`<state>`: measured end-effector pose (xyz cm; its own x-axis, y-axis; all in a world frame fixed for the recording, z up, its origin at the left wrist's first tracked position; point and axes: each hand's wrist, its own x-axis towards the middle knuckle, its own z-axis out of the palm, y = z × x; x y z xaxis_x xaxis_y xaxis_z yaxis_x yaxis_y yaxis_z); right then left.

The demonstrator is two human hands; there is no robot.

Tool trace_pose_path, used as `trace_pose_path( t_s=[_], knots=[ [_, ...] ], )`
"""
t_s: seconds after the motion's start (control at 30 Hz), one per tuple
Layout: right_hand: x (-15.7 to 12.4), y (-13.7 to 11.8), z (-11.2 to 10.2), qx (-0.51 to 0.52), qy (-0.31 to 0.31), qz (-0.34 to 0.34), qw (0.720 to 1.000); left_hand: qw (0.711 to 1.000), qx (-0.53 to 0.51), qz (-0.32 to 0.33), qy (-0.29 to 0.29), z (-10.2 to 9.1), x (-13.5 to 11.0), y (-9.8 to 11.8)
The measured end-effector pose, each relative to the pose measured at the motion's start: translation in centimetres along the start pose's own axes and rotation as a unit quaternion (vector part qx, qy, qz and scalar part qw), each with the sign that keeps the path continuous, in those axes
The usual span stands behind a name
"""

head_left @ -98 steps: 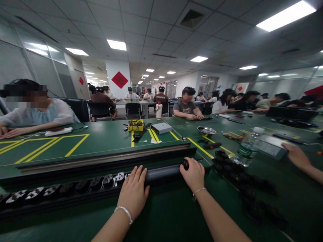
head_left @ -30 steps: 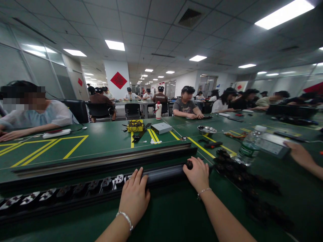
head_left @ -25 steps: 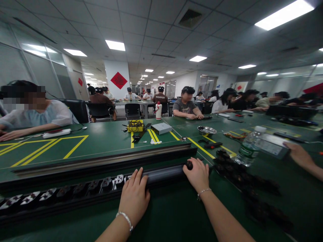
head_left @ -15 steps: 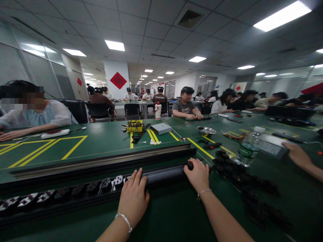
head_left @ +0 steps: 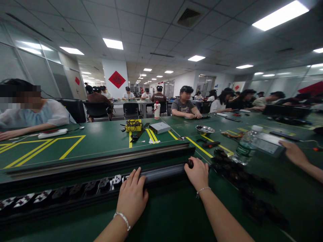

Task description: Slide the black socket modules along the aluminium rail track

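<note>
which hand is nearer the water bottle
Right. The right hand grips the end of the black strip, left of the water bottle; the left hand rests farther left on it.

White "PUMPKIN" lettering across chest of brown T-shirt [head_left: 158, 97], on person seated at far table, centre of frame; small but legible. Large red diamond paper sign [head_left: 116, 79] on white pillar [head_left: 108, 69], upper left of centre: dark character, too blurred to read. Smaller red diamond sign [head_left: 77, 80] further left: unreadable. Green label on clear plastic water bottle [head_left: 246, 145], right of centre: print too small. Nothing else legible.
</note>
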<state>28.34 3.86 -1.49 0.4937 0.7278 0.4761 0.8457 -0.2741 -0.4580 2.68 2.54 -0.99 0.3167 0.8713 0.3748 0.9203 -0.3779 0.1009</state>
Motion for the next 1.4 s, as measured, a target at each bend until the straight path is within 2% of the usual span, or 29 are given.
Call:
trace_pose_path(
  t_s=[0.5,1.03,1.4],
  knots=[
    [0.3,0.6,0.0,-0.001,0.012,0.03,0.999,1.0,0.013,0.013,0.015,0.2,-0.1,-0.1],
    [0.8,1.5,0.0,0.019,0.056,0.059,0.997,1.0,0.01,0.016,0.024,0.3,-0.1,-0.2],
    [1.0,1.9,-0.1,0.025,0.053,0.06,0.996,1.0,-0.001,0.018,0.025,0.1,-0.1,-0.1]
  ],
)
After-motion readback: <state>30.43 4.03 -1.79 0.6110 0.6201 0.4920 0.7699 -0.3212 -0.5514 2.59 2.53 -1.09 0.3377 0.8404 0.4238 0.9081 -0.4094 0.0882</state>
